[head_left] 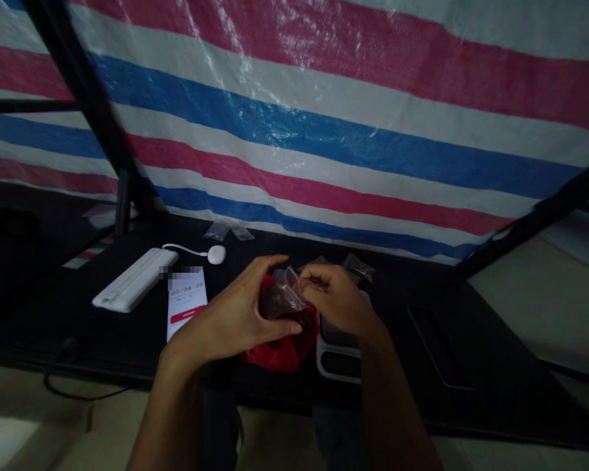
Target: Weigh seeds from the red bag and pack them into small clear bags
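A small clear plastic bag is raised above a red plastic bag on the black table. My right hand pinches the upper edge of the clear bag, fingertips curled together. On the other side, my left hand curves around the bags with thumb and index finger spread wide; its remaining fingers are hidden. Dark contents show inside the red bag, too dim to name. Partly under my right hand and forearm lies a grey-and-white device like a small digital scale.
To the left lie a phone showing a timer, a white power-bank-like block and a round white cabled puck. Small clear bags lie at the back, another bag behind my right hand. A dark phone-like slab rests at right.
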`<state>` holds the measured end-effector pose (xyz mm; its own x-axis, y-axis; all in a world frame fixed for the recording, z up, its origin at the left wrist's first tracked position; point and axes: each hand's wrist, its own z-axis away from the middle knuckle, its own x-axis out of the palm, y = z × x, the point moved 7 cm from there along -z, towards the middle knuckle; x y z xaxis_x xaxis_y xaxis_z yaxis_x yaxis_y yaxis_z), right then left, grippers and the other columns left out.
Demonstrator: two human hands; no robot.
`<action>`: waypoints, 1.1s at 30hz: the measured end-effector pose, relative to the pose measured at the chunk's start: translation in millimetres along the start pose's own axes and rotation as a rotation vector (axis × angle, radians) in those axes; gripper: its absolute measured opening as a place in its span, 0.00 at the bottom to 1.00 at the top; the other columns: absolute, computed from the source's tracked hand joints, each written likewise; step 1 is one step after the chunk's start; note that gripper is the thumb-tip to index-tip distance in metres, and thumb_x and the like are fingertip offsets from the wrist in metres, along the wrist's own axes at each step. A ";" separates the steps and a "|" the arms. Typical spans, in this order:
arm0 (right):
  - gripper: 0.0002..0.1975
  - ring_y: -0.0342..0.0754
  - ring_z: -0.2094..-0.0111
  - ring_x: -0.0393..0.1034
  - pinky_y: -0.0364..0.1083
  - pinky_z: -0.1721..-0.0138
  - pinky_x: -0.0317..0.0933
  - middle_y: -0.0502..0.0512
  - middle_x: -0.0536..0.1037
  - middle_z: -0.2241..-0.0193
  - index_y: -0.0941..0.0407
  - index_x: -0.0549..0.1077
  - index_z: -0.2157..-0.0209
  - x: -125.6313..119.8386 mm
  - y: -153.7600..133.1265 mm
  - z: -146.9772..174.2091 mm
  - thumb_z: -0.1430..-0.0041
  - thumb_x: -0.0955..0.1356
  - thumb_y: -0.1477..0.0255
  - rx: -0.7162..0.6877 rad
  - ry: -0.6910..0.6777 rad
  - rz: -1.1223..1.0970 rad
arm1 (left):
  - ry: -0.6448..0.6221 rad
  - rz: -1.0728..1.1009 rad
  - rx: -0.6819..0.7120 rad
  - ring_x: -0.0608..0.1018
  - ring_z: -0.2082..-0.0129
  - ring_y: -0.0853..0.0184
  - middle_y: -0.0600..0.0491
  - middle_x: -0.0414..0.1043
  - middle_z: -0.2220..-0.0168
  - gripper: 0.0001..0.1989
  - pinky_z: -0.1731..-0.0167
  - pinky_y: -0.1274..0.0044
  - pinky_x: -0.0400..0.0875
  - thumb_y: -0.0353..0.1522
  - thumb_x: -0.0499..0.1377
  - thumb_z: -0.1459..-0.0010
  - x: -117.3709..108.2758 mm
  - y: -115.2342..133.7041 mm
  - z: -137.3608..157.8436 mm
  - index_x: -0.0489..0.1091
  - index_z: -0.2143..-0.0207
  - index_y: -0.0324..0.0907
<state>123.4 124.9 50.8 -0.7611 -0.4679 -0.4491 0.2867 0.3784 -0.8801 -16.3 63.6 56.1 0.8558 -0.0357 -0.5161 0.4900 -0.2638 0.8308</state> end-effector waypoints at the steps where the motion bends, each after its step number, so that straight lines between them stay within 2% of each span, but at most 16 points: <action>1: 0.07 0.43 0.74 0.65 0.43 0.73 0.55 0.47 0.71 0.78 0.55 0.70 0.76 -0.3 3.7 -1.2 0.45 0.65 0.73 0.011 -0.007 -0.020 | -0.026 0.017 -0.009 0.78 0.46 0.58 0.48 0.74 0.42 0.32 0.47 0.71 0.71 0.42 0.70 0.45 2.0 -2.1 -1.4 0.67 0.40 0.45; 3: 0.08 0.44 0.74 0.66 0.43 0.72 0.57 0.48 0.73 0.77 0.55 0.70 0.76 -2.0 12.2 -3.1 0.44 0.64 0.73 0.041 -0.012 -0.009 | -0.073 0.010 -0.030 0.80 0.54 0.61 0.51 0.80 0.51 0.17 0.52 0.72 0.72 0.40 0.63 0.37 4.5 -6.1 -4.0 0.73 0.48 0.44; 5: 0.09 0.45 0.74 0.68 0.44 0.71 0.59 0.50 0.74 0.77 0.55 0.70 0.76 -5.0 19.0 -3.6 0.43 0.63 0.74 0.064 0.008 0.048 | -0.081 -0.063 -0.045 0.80 0.60 0.62 0.51 0.81 0.57 0.12 0.57 0.72 0.71 0.40 0.59 0.34 2.5 -9.7 -5.4 0.75 0.53 0.43; 6: 0.09 0.46 0.73 0.69 0.45 0.70 0.60 0.51 0.75 0.75 0.56 0.71 0.75 -6.7 20.1 -3.2 0.42 0.64 0.75 0.061 0.027 0.080 | -0.071 -0.115 -0.053 0.80 0.61 0.61 0.51 0.81 0.58 0.13 0.59 0.72 0.70 0.40 0.59 0.33 0.2 -11.6 -5.4 0.75 0.54 0.43; 8: 0.07 0.47 0.68 0.73 0.46 0.67 0.64 0.54 0.80 0.68 0.56 0.77 0.65 -7.7 16.0 -1.5 0.41 0.66 0.74 0.006 0.054 0.129 | -0.063 -0.211 -0.067 0.80 0.61 0.60 0.50 0.81 0.59 0.13 0.59 0.71 0.70 0.41 0.58 0.34 -2.9 -15.7 -4.3 0.77 0.56 0.42; 11: 0.22 0.50 0.55 0.76 0.49 0.56 0.69 0.58 0.81 0.51 0.53 0.75 0.46 1.6 2.3 2.7 0.44 0.71 0.76 -0.113 -0.014 0.153 | -0.104 -0.247 -0.072 0.81 0.58 0.57 0.48 0.82 0.56 0.13 0.57 0.71 0.70 0.38 0.58 0.35 -1.0 -21.0 -2.3 0.79 0.55 0.44; 15: 0.27 0.53 0.44 0.74 0.53 0.43 0.67 0.58 0.79 0.43 0.52 0.76 0.43 21.1 -0.9 6.7 0.46 0.74 0.78 -0.126 -0.200 0.140 | -0.138 -0.259 -0.154 0.83 0.58 0.56 0.48 0.83 0.55 0.17 0.57 0.71 0.72 0.33 0.60 0.42 2.0 -32.7 -1.3 0.79 0.51 0.44; 18: 0.31 0.55 0.42 0.73 0.55 0.40 0.65 0.57 0.78 0.42 0.50 0.75 0.42 29.4 8.5 5.8 0.49 0.77 0.76 -0.118 -0.246 0.179 | -0.127 -0.312 -0.230 0.83 0.59 0.54 0.45 0.83 0.56 0.20 0.60 0.71 0.73 0.35 0.64 0.45 2.3 -43.8 -1.4 0.77 0.50 0.41; 23: 0.26 0.55 0.47 0.75 0.54 0.45 0.65 0.58 0.81 0.48 0.53 0.78 0.47 34.2 24.5 -0.8 0.49 0.78 0.76 -0.155 -0.201 0.305 | -0.131 -0.277 -0.215 0.82 0.53 0.53 0.44 0.81 0.52 0.23 0.58 0.70 0.74 0.38 0.66 0.45 8.7 -52.7 -4.2 0.74 0.48 0.42; 26: 0.16 0.52 0.58 0.77 0.49 0.56 0.66 0.55 0.84 0.58 0.53 0.81 0.57 36.5 28.8 -1.7 0.48 0.76 0.79 -0.124 -0.230 0.314 | -0.101 -0.266 -0.177 0.80 0.48 0.52 0.44 0.79 0.47 0.26 0.51 0.68 0.74 0.36 0.66 0.46 6.6 -54.1 -5.3 0.72 0.45 0.42; 29: 0.08 0.48 0.67 0.75 0.46 0.65 0.62 0.52 0.82 0.68 0.54 0.81 0.65 36.1 31.4 -0.5 0.46 0.73 0.80 -0.064 -0.239 0.325 | -0.053 -0.261 -0.113 0.79 0.46 0.54 0.45 0.76 0.44 0.28 0.45 0.67 0.72 0.33 0.65 0.47 -0.3 -51.3 -4.0 0.70 0.42 0.42; 33: 0.15 0.49 0.63 0.76 0.46 0.63 0.64 0.54 0.83 0.61 0.54 0.80 0.55 36.3 31.2 2.0 0.45 0.75 0.77 -0.045 -0.224 0.270 | -0.046 -0.213 -0.085 0.80 0.48 0.57 0.49 0.78 0.46 0.25 0.45 0.68 0.73 0.32 0.63 0.44 -5.6 -45.3 -1.3 0.72 0.43 0.46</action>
<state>105.8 118.1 6.7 -0.5129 -0.5079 -0.6921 0.4307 0.5451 -0.7193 -43.1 77.0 21.6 0.7241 -0.0321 -0.6889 0.6726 -0.1880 0.7157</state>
